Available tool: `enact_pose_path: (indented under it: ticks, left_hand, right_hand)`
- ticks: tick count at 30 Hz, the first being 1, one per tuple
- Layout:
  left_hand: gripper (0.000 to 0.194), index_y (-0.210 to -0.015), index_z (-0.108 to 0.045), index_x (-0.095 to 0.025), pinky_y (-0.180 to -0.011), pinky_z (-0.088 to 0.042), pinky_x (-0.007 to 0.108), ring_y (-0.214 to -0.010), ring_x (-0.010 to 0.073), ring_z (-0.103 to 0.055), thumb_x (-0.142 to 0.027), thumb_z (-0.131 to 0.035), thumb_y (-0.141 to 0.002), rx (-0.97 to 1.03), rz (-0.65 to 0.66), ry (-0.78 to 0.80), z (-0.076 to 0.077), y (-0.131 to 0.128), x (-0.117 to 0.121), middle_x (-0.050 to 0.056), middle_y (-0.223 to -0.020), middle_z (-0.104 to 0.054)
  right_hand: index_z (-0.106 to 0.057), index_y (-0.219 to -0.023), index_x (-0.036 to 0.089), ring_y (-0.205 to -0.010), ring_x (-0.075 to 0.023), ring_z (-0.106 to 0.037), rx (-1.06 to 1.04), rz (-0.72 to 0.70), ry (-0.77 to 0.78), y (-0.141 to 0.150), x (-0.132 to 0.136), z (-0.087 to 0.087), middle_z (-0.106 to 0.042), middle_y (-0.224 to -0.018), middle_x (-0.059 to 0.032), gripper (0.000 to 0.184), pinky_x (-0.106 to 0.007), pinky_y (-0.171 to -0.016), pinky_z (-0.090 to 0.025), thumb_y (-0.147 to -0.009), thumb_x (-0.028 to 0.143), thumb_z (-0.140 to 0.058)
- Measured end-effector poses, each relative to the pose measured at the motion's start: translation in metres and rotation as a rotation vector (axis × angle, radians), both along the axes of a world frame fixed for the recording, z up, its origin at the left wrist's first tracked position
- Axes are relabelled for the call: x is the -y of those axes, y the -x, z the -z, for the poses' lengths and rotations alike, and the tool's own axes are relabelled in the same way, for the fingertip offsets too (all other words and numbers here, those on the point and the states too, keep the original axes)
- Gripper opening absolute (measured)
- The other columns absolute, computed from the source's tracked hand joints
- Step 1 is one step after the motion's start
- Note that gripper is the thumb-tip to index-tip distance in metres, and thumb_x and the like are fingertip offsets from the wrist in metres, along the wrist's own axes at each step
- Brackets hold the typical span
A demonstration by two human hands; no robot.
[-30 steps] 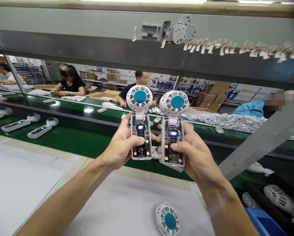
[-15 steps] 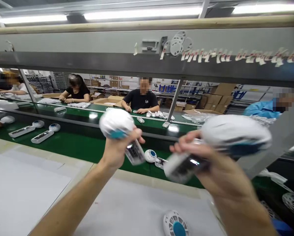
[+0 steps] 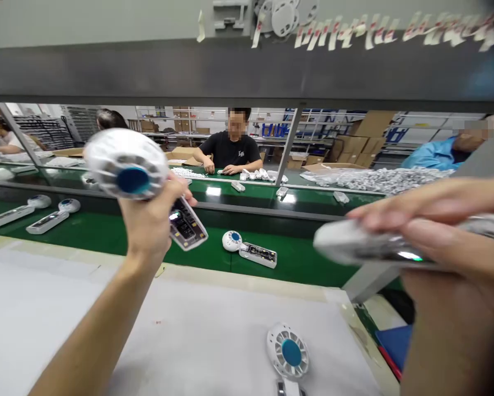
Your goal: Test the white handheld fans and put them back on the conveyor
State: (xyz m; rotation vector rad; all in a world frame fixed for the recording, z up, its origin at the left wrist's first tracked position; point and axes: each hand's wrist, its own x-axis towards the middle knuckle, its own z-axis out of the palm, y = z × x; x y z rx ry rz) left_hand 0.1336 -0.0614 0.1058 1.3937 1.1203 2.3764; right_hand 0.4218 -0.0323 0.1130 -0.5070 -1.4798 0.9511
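My left hand (image 3: 150, 223) is closed round a small handheld fan (image 3: 127, 164), white with a blue hub and a see-through body, tilted with its head up and to the left. My right hand (image 3: 445, 220) grips a second fan (image 3: 354, 247) held sideways close to the camera and blurred; its head is out of frame. Another fan (image 3: 287, 352) lies on the white bench surface (image 3: 214, 341) near the front edge. One more fan (image 3: 251, 248) lies on the green conveyor belt (image 3: 106, 236) between my hands.
Two more fans (image 3: 28, 217) lie on the belt at far left. A grey overhead beam (image 3: 230, 66) with taped parts runs across the top. Across the belt several people sit working, with piles of white parts (image 3: 379, 180) and cardboard boxes behind.
Both fans were upright side by side in front of me. My hands have swung apart, the left fan going left and tilting, the right fan going right and turning sideways.
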Motion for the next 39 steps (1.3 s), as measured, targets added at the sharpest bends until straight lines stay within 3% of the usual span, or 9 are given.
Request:
enact_pose_path:
  ticks: [2, 5, 8, 12, 18, 25, 29, 33, 39]
  left_hand:
    - [0.025, -0.078, -0.067, -0.017, -0.069, -0.056, 0.028, -0.073, 0.0167, -0.066, -0.027, -0.086, -0.065, -0.035, -0.023, 0.197, 0.018, 0.014, -0.025, 0.0, -0.08, -0.069]
    - [0.034, -0.093, -0.071, -0.016, -0.079, -0.054, 0.028, -0.091, 0.0206, -0.067, -0.028, -0.087, -0.065, -0.088, 0.002, 0.598, 0.05, 0.036, -0.057, 0.003, -0.094, -0.074]
    - [0.023, -0.083, -0.07, -0.011, -0.074, -0.055, 0.031, -0.08, 0.0202, -0.067, -0.018, -0.086, -0.068, -0.135, 0.037, 0.848, 0.083, 0.052, -0.079, 0.004, -0.081, -0.071]
    - [0.023, -0.103, -0.067, -0.012, -0.081, -0.058, 0.036, -0.088, 0.0177, -0.067, -0.031, -0.071, -0.092, -0.214, -0.022, 1.028, 0.121, 0.066, -0.097, 0.006, -0.1, -0.069]
    - [0.036, -0.122, -0.062, -0.015, -0.095, -0.055, 0.045, -0.108, 0.0236, -0.064, -0.039, -0.065, -0.096, -0.392, -0.297, 1.168, 0.156, 0.087, -0.105, 0.01, -0.121, -0.064]
    - [0.042, -0.132, -0.057, -0.017, -0.11, -0.043, 0.057, -0.131, 0.0315, -0.05, -0.037, -0.063, -0.096, -0.694, -0.489, 1.077, 0.144, 0.08, -0.096, 0.013, -0.143, -0.051]
    - [0.034, -0.129, -0.061, -0.017, -0.112, -0.042, 0.052, -0.13, 0.0275, -0.052, -0.031, -0.06, -0.098, -0.965, -0.18, 0.916, 0.126, 0.051, -0.094, 0.011, -0.138, -0.057]
    - [0.042, -0.127, -0.064, -0.018, -0.109, -0.047, 0.045, -0.126, 0.0254, -0.057, -0.022, -0.073, -0.086, -1.219, 0.209, 0.848, 0.134, 0.019, -0.091, 0.01, -0.132, -0.063]
    - [0.041, -0.127, -0.06, -0.017, -0.106, -0.045, 0.052, -0.116, 0.0303, -0.061, -0.012, -0.067, -0.086, -1.229, 0.097, 0.849, 0.141, 0.004, -0.085, 0.012, -0.121, -0.066]
  right_hand:
    - [-0.069, -0.075, 0.031, -0.066, -0.0229, -0.064, 0.025, 0.091, -0.1, 0.017, -0.024, -0.005, -0.061, -0.072, -0.0011, 0.016, -0.043, -0.063, -0.06, -0.079, 0.04, -0.081]
    - [-0.073, -0.084, 0.024, -0.092, -0.029, -0.068, 0.249, 0.324, -0.135, 0.032, -0.073, 0.01, -0.072, -0.091, -0.004, 0.03, -0.046, -0.087, -0.058, -0.063, 0.034, -0.091]
    - [-0.071, -0.084, 0.017, -0.089, -0.0279, -0.07, 0.412, 0.142, 0.253, 0.036, -0.118, 0.044, -0.074, -0.086, -0.0068, 0.031, -0.041, -0.085, -0.059, -0.061, 0.031, -0.087]
    - [-0.068, -0.083, 0.01, -0.08, -0.0227, -0.073, 0.569, 0.07, 0.441, 0.039, -0.152, 0.09, -0.075, -0.083, -0.0115, 0.018, -0.033, -0.076, -0.061, -0.075, 0.025, -0.074]
    - [-0.07, -0.093, 0.011, -0.103, -0.0255, -0.07, 1.033, 0.385, 0.469, 0.046, -0.17, 0.124, -0.073, -0.101, -0.0124, 0.028, -0.043, -0.094, -0.054, -0.089, 0.039, -0.072]
    - [-0.068, -0.111, 0.01, -0.11, -0.0261, -0.066, 1.419, 0.51, 0.4, 0.047, -0.173, 0.137, -0.068, -0.118, -0.0157, 0.041, -0.046, -0.099, -0.051, -0.095, 0.048, -0.065]
    - [-0.066, -0.118, 0.013, -0.111, -0.0244, -0.065, 1.51, 0.488, 0.373, 0.047, -0.173, 0.139, -0.067, -0.12, -0.0117, 0.037, -0.047, -0.1, -0.051, -0.098, 0.044, -0.063]
    - [-0.066, -0.118, 0.014, -0.111, -0.0235, -0.065, 1.55, 0.464, 0.37, 0.045, -0.173, 0.137, -0.067, -0.119, -0.0105, 0.035, -0.046, -0.1, -0.052, -0.1, 0.043, -0.061]
    - [-0.068, -0.115, 0.015, -0.11, -0.0237, -0.066, 1.512, 0.45, 0.375, 0.037, -0.174, 0.124, -0.069, -0.118, -0.0102, 0.033, -0.046, -0.099, -0.051, -0.099, 0.043, -0.062]
